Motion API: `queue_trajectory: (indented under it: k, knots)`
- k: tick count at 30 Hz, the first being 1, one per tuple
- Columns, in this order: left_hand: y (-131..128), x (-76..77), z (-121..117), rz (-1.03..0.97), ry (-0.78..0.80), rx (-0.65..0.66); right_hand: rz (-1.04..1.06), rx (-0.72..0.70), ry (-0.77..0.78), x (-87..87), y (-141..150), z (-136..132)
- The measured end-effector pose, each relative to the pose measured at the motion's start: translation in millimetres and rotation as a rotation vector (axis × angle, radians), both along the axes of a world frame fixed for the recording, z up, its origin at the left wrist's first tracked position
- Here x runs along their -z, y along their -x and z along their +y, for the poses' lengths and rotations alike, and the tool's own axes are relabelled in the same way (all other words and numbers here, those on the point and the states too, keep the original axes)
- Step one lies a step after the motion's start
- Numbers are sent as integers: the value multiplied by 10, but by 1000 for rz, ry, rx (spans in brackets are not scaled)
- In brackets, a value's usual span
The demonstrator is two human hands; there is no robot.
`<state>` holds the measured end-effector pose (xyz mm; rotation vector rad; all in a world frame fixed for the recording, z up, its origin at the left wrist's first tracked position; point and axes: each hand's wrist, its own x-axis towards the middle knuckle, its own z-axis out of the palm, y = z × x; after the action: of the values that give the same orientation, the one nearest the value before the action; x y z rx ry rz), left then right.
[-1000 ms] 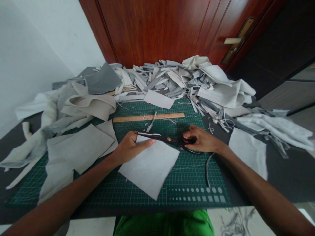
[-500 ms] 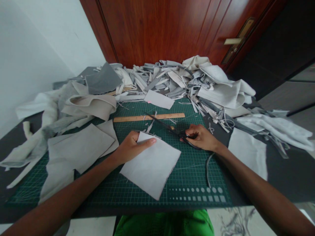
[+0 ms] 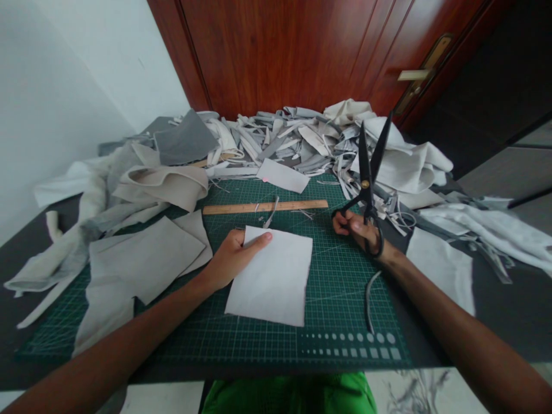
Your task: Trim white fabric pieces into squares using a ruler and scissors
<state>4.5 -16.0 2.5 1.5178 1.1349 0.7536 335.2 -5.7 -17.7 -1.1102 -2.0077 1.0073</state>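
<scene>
A square piece of white fabric (image 3: 273,282) is pinched at its upper left corner between the thumb and fingers of my left hand (image 3: 235,256), over the green cutting mat (image 3: 259,345). My right hand (image 3: 360,227) grips black scissors (image 3: 366,187) by the handles, with the blades parted and pointing up and away from me. The scissors are to the right of the fabric and apart from it. Just beyond the fabric lies a thin fabric strip (image 3: 271,213), across the edge of a wooden ruler (image 3: 233,209).
Heaps of grey and white fabric scraps (image 3: 276,138) line the back of the table. Flat fabric pieces (image 3: 146,259) lie at left, another white piece (image 3: 440,267) at right. A narrow grey strip (image 3: 368,302) rests on the mat. Behind stands a wooden door (image 3: 280,52).
My right hand has turned the scissors from pointing left over the mat to pointing upward, with the blades now apart. The fabric in my left hand has rotated, its edges now squarer to me.
</scene>
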Motion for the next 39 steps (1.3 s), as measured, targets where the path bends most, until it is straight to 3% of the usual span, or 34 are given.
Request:
queue_trajectory:
  k: [5,11,15,21,27,39]
  knots:
    - [10,-47,3,34,-45,-16,104,6,110,-89,-178,-32]
    - [48,-97,40,223,-319,-5,-289,-52,-65,-225,-246,-34]
    - [64,-85,74,271,-433,12,-442,-86,-199,-229,-227,-33]
    - [71,-107,89,246,-433,-19,-479,-140,-244,-231,-226,-77]
    - [88,-125,102,185,-466,-49,-595,-111,-253,-267,-223,-82]
    - [70,-84,103,138,-531,-29,-614,-88,-293,-280,-247,-97]
